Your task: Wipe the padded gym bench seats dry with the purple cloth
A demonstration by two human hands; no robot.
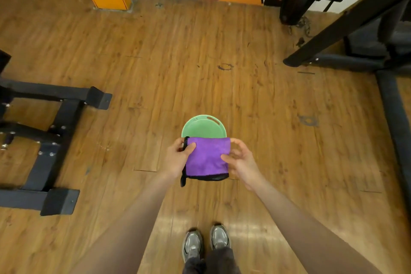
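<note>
You hold the purple cloth (208, 158) folded into a soft, fuzzy rectangle with black trim along its left and bottom edges; it hangs in the air between your two hands, above the wooden plank floor (200, 51). Your left hand (179, 158) pinches the cloth's left edge, thumb laid over the front; your right hand (241, 161) grips the right edge, thumb pressed on the fabric and the fingers (239, 145) curled behind it. Just beyond the cloth a round green plastic basin (203, 125) sits on the floor, partly hidden by the cloth; what it contains you cannot tell. A black metal frame (51, 131) stands to your left; your grey shoes (205, 242) show below.
</note>
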